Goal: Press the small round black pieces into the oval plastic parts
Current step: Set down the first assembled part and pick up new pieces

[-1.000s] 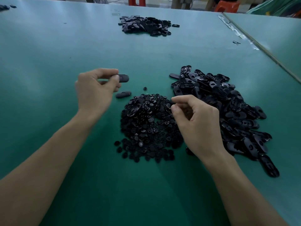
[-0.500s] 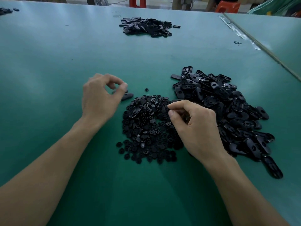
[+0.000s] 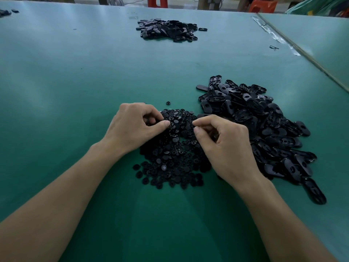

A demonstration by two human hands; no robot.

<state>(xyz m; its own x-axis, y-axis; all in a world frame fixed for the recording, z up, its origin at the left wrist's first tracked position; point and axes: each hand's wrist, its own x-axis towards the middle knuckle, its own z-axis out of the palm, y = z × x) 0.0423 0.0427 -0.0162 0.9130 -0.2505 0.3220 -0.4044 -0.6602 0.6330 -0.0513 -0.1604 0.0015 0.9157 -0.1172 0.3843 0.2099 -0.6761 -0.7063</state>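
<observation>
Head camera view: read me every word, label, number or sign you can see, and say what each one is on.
There is no readable text anywhere in this view.
The oval plastic parts and small round black pieces show only moulded slots and holes; any fine marking is too small to tell.
The green table, the far pile of parts and the orange stool carry no visible label or sign.

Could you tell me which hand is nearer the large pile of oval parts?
Right. The right hand borders the pile of oval parts; the left hand is farther off, over the round pieces.
</observation>
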